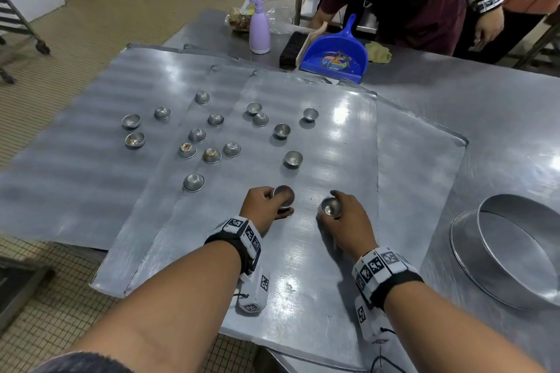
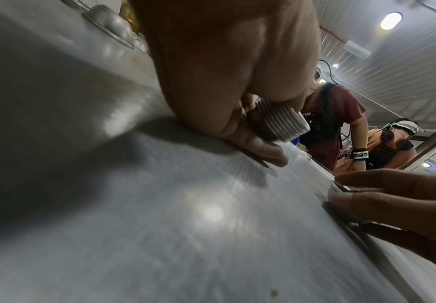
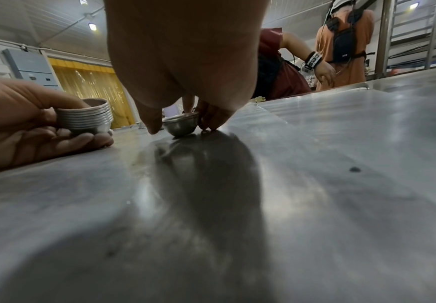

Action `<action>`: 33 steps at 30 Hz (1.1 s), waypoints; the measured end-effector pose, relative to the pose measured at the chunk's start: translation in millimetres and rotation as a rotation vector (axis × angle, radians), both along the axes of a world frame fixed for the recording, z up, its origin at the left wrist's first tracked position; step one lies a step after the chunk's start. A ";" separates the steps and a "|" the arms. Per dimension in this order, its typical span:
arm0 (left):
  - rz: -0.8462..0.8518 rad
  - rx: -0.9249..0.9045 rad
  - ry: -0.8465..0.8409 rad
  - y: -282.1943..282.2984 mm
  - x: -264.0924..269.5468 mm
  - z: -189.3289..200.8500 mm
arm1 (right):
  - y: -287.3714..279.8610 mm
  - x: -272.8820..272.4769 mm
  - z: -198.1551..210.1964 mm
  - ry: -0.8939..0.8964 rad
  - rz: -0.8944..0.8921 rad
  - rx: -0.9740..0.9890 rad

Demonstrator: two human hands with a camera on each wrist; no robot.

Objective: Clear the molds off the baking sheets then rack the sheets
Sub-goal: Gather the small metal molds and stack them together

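Note:
Several overlapping baking sheets (image 1: 333, 160) cover the steel table, with several small round metal molds (image 1: 197, 182) scattered over them, some upright, some upside down. My left hand (image 1: 266, 206) grips a nested stack of molds (image 1: 284, 197) (image 2: 279, 125) (image 3: 85, 117), its knuckles resting on the nearest sheet. Just to its right, my right hand (image 1: 342, 215) pinches a single mold (image 1: 331, 207) (image 3: 181, 126) that sits on the same sheet (image 3: 289, 164).
A large round cake pan (image 1: 515, 251) lies on the table at the right. At the far edge stand a purple spray bottle (image 1: 260, 30), a blue dustpan (image 1: 336, 57) and a brush. Two people stand beyond. A wheeled rack (image 1: 18, 24) is at far left.

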State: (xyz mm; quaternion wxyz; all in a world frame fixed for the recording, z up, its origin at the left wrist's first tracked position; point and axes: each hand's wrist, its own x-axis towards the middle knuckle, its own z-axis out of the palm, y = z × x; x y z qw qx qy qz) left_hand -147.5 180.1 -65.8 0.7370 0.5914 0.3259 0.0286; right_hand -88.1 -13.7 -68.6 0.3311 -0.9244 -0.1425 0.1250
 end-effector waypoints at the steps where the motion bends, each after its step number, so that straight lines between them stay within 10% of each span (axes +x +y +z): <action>1: -0.002 0.005 -0.005 -0.6 -0.8 0.3 | -1.0 -0.4 0.6 -0.005 0.004 -0.017; 33: 0.252 -0.392 -0.006 21.4 -37.7 31.2 | 81.5 -37.2 36.4 0.055 0.267 0.249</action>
